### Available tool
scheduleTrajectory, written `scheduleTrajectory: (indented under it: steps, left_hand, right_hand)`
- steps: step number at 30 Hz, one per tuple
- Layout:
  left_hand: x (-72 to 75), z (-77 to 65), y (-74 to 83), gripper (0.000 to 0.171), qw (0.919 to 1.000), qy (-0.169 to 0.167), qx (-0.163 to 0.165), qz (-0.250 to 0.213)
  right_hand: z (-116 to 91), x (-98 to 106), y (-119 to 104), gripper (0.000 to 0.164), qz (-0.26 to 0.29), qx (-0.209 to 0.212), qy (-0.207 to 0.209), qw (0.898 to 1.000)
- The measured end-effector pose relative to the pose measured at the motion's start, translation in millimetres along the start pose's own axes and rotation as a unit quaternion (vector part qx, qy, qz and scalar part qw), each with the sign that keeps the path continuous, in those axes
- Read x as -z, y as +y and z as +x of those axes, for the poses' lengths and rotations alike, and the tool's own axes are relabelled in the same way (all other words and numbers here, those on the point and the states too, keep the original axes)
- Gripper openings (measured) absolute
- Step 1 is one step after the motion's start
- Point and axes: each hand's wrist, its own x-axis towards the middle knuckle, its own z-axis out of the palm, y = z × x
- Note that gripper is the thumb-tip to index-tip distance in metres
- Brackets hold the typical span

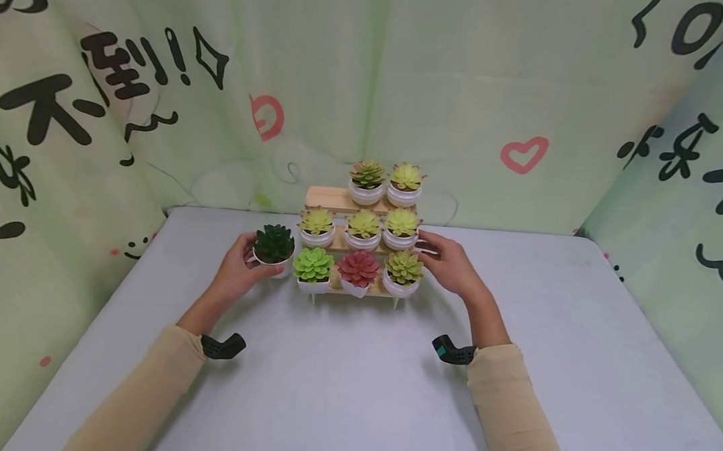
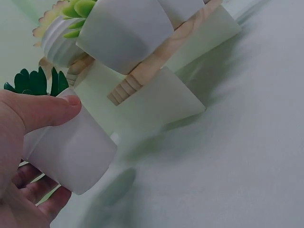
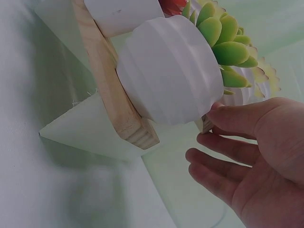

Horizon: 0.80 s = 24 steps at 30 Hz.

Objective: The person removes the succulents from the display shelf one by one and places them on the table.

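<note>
My left hand (image 1: pixel 236 272) grips a white pot (image 2: pixel 78 149) with a dark green succulent (image 1: pixel 274 244), thumb on one side and fingers round the other. The pot is tilted in the left wrist view, just left of a tiered wooden plant stand (image 1: pixel 326 197). At the stand's right side, my right hand (image 1: pixel 453 264) pinches the end of the middle shelf (image 3: pixel 205 125) between thumb and index finger; the other fingers are loosely bent. Close by on the bottom shelf sits a ribbed white pot (image 3: pixel 171 71) with a yellow-green succulent (image 1: pixel 403 268).
The bottom shelf also bears a bright green succulent (image 1: pixel 314 265) and a red succulent (image 1: pixel 358 269). Three yellow-green ones stand on the middle shelf, two potted plants on the top shelf's right part. A printed curtain (image 1: pixel 439 121) encloses the white table (image 1: pixel 354 387).
</note>
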Motion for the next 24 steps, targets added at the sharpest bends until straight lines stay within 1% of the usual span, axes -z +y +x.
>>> scheduleTrajectory:
  steps: [6, 10, 18, 24]
  left_hand:
    - [-2.3, 1.4, -7.3, 0.085, 0.9999, -0.010, 0.002, 0.004]
    - [-4.0, 1.7, -10.4, 0.086, 0.9999, -0.010, 0.008, 0.011]
    - [-5.9, 3.6, -16.7, 0.087, 0.9995, -0.008, 0.020, 0.024]
    - [-7.2, 3.2, -18.1, 0.085, 0.9996, -0.006, 0.015, 0.023]
  right_hand:
    - [-1, -1, -1, 0.051, -0.007, -0.008, 0.001, 1.000]
    - [-1, -1, -2, 0.052, -0.009, -0.015, 0.000, 1.000]
    - [0, -1, -2, 0.052, -0.009, -0.013, -0.002, 1.000]
    - [-1, -1, -2, 0.051, -0.010, -0.012, -0.002, 1.000]
